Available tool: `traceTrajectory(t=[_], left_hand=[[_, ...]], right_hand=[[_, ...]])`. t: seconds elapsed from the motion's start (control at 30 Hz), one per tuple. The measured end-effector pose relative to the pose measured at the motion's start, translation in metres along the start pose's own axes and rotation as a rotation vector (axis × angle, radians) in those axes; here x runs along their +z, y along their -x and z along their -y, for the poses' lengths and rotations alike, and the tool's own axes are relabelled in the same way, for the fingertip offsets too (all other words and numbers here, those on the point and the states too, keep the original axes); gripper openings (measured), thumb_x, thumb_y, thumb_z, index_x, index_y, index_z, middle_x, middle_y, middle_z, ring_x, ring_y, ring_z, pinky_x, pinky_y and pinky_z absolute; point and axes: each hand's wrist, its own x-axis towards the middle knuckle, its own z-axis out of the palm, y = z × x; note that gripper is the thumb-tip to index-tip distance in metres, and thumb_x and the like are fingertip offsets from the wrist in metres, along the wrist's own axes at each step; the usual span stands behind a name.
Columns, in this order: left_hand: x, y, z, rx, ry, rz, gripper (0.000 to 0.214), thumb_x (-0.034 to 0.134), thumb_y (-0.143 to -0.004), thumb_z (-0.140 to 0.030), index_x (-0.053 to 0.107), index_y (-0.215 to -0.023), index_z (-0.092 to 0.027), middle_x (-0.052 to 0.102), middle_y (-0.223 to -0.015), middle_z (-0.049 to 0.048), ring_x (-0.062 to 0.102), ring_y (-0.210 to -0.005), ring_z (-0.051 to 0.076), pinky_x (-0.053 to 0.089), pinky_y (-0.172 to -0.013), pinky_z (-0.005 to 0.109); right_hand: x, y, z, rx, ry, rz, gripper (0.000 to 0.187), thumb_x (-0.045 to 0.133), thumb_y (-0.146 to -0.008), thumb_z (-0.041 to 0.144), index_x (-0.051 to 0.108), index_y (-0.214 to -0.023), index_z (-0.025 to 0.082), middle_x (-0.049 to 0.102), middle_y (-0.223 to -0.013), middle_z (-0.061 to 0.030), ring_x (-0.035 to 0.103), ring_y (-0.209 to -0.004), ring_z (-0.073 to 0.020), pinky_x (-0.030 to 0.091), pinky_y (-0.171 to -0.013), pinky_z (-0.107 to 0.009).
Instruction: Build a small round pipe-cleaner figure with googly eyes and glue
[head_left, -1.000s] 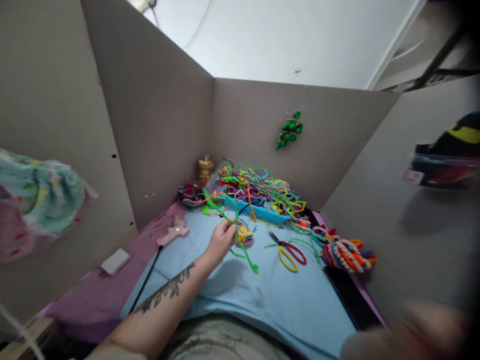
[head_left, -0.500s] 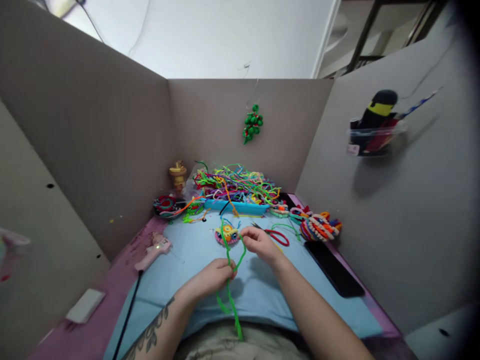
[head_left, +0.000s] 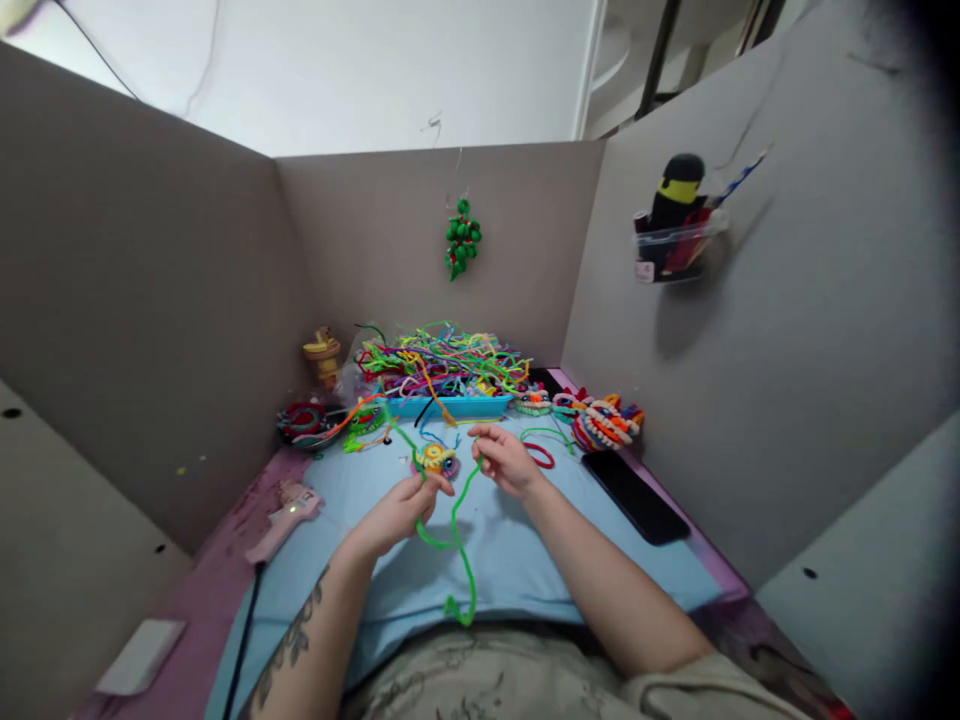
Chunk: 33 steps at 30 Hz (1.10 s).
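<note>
Both hands are closed on green yarn (head_left: 466,565), which hangs in loose curves between them and down toward my lap. My left hand (head_left: 405,508) pinches it in front of a small yellow and pink yarn piece with blue eyes (head_left: 435,459), one end rising past the fingers. To the right, slightly higher, my right hand (head_left: 504,460) pinches the yarn between thumb and fingertips. Whether this is one length or two, I cannot tell. Just beyond the right hand lies the red handle of scissors (head_left: 541,456), their blades hidden behind that hand.
A blue tray (head_left: 480,408) heaped with colourful yarn stands at the back. A pink glue gun (head_left: 289,520) with a black cord lies left; a black phone (head_left: 636,497) and a stack of yarn pieces (head_left: 606,425) lie right. Grey panels (head_left: 442,300) enclose three sides.
My hands have moved apart and slightly up, and the green loop between them has opened into a looser curve. The view has turned, so the surroundings appear shifted left.
</note>
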Motion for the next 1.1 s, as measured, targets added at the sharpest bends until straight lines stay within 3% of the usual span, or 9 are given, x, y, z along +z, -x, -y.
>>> traceTrajectory(t=[0.1, 0.2, 0.3, 0.47, 0.67, 0.8, 0.93, 1.03, 1.1], left_hand=[[-0.002, 0.015, -0.002, -0.029, -0.339, -0.029, 0.037, 0.036, -0.083, -0.042, 0.064, -0.086, -0.018, 0.058, -0.066, 0.0010, 0.051, -0.063, 0.016, 0.036, -0.060, 0.024], [-0.005, 0.027, 0.002, -0.097, -0.596, -0.010, 0.034, 0.035, -0.082, -0.032, 0.065, -0.083, -0.017, 0.066, -0.082, 0.0068, 0.057, -0.078, 0.020, 0.038, -0.070, 0.027], [-0.009, 0.030, 0.008, -0.176, -0.715, 0.020, 0.036, 0.032, -0.083, -0.031, 0.065, -0.083, -0.016, 0.067, -0.083, 0.0105, 0.059, -0.078, 0.021, 0.038, -0.068, 0.028], [-0.011, 0.028, 0.018, -0.179, -0.858, 0.004, 0.038, 0.031, -0.083, -0.032, 0.063, -0.075, -0.014, 0.066, -0.075, 0.0129, 0.059, -0.068, 0.021, 0.037, -0.062, 0.029], [-0.009, 0.030, 0.019, -0.190, -0.858, 0.012, 0.036, 0.033, -0.083, -0.032, 0.061, -0.067, -0.015, 0.064, -0.068, 0.0121, 0.057, -0.063, 0.021, 0.037, -0.060, 0.029], [-0.012, 0.034, 0.018, -0.147, -0.815, 0.010, 0.036, 0.033, -0.084, -0.040, 0.060, -0.087, -0.016, 0.065, -0.080, 0.0100, 0.059, -0.072, 0.022, 0.040, -0.065, 0.030], [-0.012, 0.036, 0.009, 0.029, -0.718, -0.126, 0.038, 0.044, -0.081, -0.043, 0.054, -0.109, -0.019, 0.062, -0.102, 0.0093, 0.057, -0.091, 0.022, 0.042, -0.080, 0.032], [0.000, 0.031, -0.001, 0.204, -0.688, -0.288, 0.036, 0.047, -0.081, -0.037, 0.055, -0.110, -0.019, 0.058, -0.114, 0.0105, 0.050, -0.109, 0.024, 0.035, -0.094, 0.037], [0.012, 0.026, -0.003, 0.269, -0.639, -0.304, 0.033, 0.047, -0.081, -0.034, 0.055, -0.110, -0.021, 0.058, -0.116, 0.0090, 0.048, -0.113, 0.024, 0.031, -0.100, 0.039]], right_hand=[[0.001, 0.003, -0.003, 0.002, 0.001, 0.077, 0.036, 0.067, -0.068, 0.029, 0.058, -0.101, 0.015, 0.058, -0.062, 0.0028, 0.041, -0.040, -0.0024, 0.027, -0.037, -0.014], [0.003, 0.006, -0.006, -0.014, -0.012, 0.143, 0.034, 0.069, -0.069, 0.031, 0.061, -0.098, 0.015, 0.057, -0.061, 0.0027, 0.043, -0.040, -0.0029, 0.030, -0.037, -0.015], [0.005, 0.009, -0.006, 0.011, -0.013, 0.219, 0.040, 0.071, -0.068, 0.033, 0.061, -0.103, 0.016, 0.057, -0.059, 0.0032, 0.044, -0.038, -0.0035, 0.032, -0.036, -0.015], [0.001, 0.013, -0.002, 0.086, -0.019, 0.319, 0.045, 0.073, -0.066, 0.039, 0.063, -0.103, 0.015, 0.059, -0.060, 0.0016, 0.047, -0.039, -0.0037, 0.032, -0.035, -0.015], [-0.001, 0.013, -0.004, 0.125, 0.022, 0.332, 0.034, 0.074, -0.064, 0.040, 0.061, -0.081, 0.013, 0.059, -0.057, 0.0017, 0.050, -0.039, -0.0047, 0.035, -0.034, -0.014], [0.003, 0.012, -0.002, 0.119, 0.027, 0.308, 0.034, 0.074, -0.064, 0.040, 0.056, -0.074, 0.014, 0.058, -0.055, 0.0031, 0.051, -0.039, -0.0055, 0.038, -0.035, -0.014], [0.005, 0.009, -0.005, 0.080, 0.037, 0.277, 0.033, 0.074, -0.064, 0.040, 0.056, -0.075, 0.014, 0.057, -0.054, 0.0039, 0.053, -0.040, -0.0063, 0.040, -0.038, -0.016], [0.005, 0.007, -0.014, 0.054, 0.072, 0.288, 0.033, 0.072, -0.066, 0.041, 0.058, -0.078, 0.014, 0.058, -0.054, 0.0032, 0.056, -0.045, -0.0080, 0.044, -0.044, -0.018], [0.007, 0.006, -0.020, 0.042, 0.109, 0.311, 0.032, 0.070, -0.068, 0.041, 0.059, -0.081, 0.014, 0.061, -0.056, 0.0015, 0.058, -0.050, -0.0092, 0.045, -0.048, -0.019]])
